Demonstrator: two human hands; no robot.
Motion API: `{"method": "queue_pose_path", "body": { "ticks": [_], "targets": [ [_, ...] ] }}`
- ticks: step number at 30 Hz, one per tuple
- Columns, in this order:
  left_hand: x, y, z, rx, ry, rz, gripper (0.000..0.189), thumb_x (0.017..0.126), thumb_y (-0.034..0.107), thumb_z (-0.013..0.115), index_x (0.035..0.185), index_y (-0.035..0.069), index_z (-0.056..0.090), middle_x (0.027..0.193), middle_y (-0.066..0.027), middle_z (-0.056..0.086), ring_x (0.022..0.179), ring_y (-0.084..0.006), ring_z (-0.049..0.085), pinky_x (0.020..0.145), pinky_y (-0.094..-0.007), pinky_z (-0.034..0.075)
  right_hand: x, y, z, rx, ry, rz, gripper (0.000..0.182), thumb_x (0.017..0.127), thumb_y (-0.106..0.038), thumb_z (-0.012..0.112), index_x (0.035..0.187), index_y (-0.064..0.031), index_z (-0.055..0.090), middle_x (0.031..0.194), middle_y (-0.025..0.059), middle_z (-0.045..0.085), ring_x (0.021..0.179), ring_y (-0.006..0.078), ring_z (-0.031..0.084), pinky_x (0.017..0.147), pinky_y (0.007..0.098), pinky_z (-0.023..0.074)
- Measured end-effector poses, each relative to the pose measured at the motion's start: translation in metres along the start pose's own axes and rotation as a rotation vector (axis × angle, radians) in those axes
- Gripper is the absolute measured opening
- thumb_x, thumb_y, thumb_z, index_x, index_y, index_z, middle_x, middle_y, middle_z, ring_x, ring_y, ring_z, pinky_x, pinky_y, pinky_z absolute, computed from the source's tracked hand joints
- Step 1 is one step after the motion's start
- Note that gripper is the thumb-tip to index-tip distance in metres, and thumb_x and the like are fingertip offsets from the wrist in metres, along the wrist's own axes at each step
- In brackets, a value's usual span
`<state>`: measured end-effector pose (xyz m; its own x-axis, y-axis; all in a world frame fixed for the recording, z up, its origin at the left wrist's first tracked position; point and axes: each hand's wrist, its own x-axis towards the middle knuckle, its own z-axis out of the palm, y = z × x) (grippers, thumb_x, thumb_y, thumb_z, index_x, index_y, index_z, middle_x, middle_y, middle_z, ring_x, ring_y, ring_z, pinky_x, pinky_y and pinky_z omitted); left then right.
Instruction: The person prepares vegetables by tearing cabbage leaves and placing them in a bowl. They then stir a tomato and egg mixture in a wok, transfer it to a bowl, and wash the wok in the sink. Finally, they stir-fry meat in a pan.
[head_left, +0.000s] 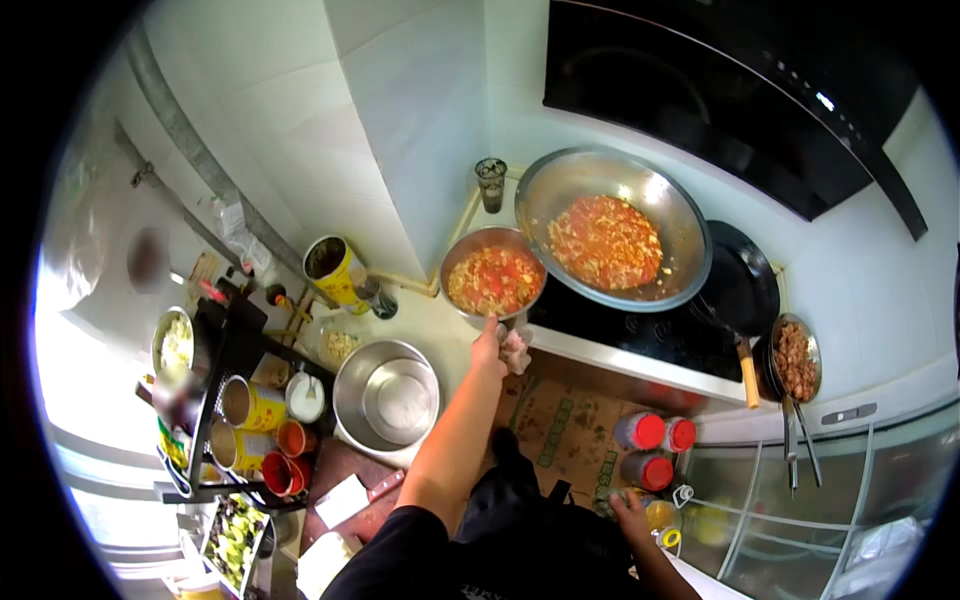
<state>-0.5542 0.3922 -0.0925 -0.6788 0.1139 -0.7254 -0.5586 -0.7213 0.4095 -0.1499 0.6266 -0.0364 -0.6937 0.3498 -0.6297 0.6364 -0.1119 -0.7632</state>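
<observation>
My left hand (491, 352) reaches forward, closed around a crumpled pinkish cloth (514, 349). Its thumb lies against the near wall of a steel pot (454, 259), which holds a tomato and egg dish (495, 281). To the right of that pot, a wide steel basin (544, 202) with more of the same dish (606, 241) rests over the cooktop (637, 334). Low by my right side is my right hand (628, 514), fingers bent near a dull greenish thing; whether it grips this is unclear. Left of my forearm stands an empty steel pot (352, 397).
A black pan (739, 277) with a wooden handle and a pan of browned meat (795, 356) stand right. Red-lidded jars (646, 431) and an oil bottle (661, 517) are on the floor. A cleaver (345, 501) lies on a cutting board (322, 469) beside a rack of cans (255, 405).
</observation>
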Motion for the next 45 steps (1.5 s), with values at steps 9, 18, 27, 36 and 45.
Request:
{"method": "queue_pose_path", "body": {
  "ticks": [9, 18, 27, 36, 45],
  "targets": [
    [0.026, 0.014, 0.025, 0.007, 0.320, -0.028, 0.026, 0.094, 0.027, 0.060, 0.085, 0.005, 0.051, 0.059, -0.0078, 0.047, 0.046, -0.0246, 0.049, 0.044, -0.0461, 0.051, 0.067, -0.103, 0.015, 0.236, 0.238, -0.193, 0.029, 0.102, -0.022, 0.066, 0.125, -0.0045, 0.062, 0.112, 0.0048, 0.067, 0.097, 0.0155, 0.065, 0.087, 0.0318, 0.0520],
    [0.000, 0.040, -0.059, 0.123, 0.396, -0.086, 0.021, 0.091, 0.030, 0.066, 0.095, 0.011, 0.058, 0.058, -0.0019, 0.042, 0.047, -0.0208, 0.045, 0.063, -0.0497, 0.053, 0.143, -0.296, -0.031, 0.080, 0.384, -0.485, 0.033, 0.096, -0.021, 0.074, 0.122, -0.0095, 0.056, 0.098, 0.0044, 0.067, 0.071, 0.0104, 0.064, 0.047, 0.0227, 0.0465],
    [-0.060, 0.037, -0.055, -0.076, 0.241, -0.075, 0.025, 0.099, 0.033, 0.057, 0.094, 0.008, 0.057, 0.058, -0.0081, 0.048, 0.042, -0.0223, 0.044, 0.043, -0.0411, 0.040, 0.390, -0.483, -0.141, -0.192, 0.577, -0.722, 0.035, 0.096, -0.032, 0.075, 0.118, -0.0068, 0.064, 0.098, 0.0064, 0.070, 0.080, 0.0149, 0.066, 0.058, 0.0302, 0.0543],
    [-0.104, -0.021, 0.131, 0.188, -0.024, 0.077, 0.043, 0.082, -0.016, 0.052, 0.117, 0.009, 0.057, 0.097, -0.0060, 0.055, 0.078, -0.0214, 0.061, 0.062, -0.0286, 0.049, 0.624, -0.530, -0.143, -0.841, 0.617, -0.771, 0.040, 0.100, -0.038, 0.062, 0.123, -0.0059, 0.070, 0.116, 0.0223, 0.073, 0.110, 0.0418, 0.068, 0.094, 0.0473, 0.0527],
    [-0.067, -0.066, 0.201, 0.401, -0.052, 0.232, 0.049, 0.094, -0.012, 0.046, 0.141, 0.000, 0.048, 0.104, -0.0016, 0.059, 0.088, -0.0130, 0.059, 0.074, -0.0267, 0.048, 0.663, -0.556, -0.167, -1.086, 0.034, -0.647, 0.043, 0.104, -0.035, 0.054, 0.130, -0.0037, 0.066, 0.129, 0.0202, 0.069, 0.120, 0.0365, 0.064, 0.103, 0.0436, 0.0485]
  ]
}}
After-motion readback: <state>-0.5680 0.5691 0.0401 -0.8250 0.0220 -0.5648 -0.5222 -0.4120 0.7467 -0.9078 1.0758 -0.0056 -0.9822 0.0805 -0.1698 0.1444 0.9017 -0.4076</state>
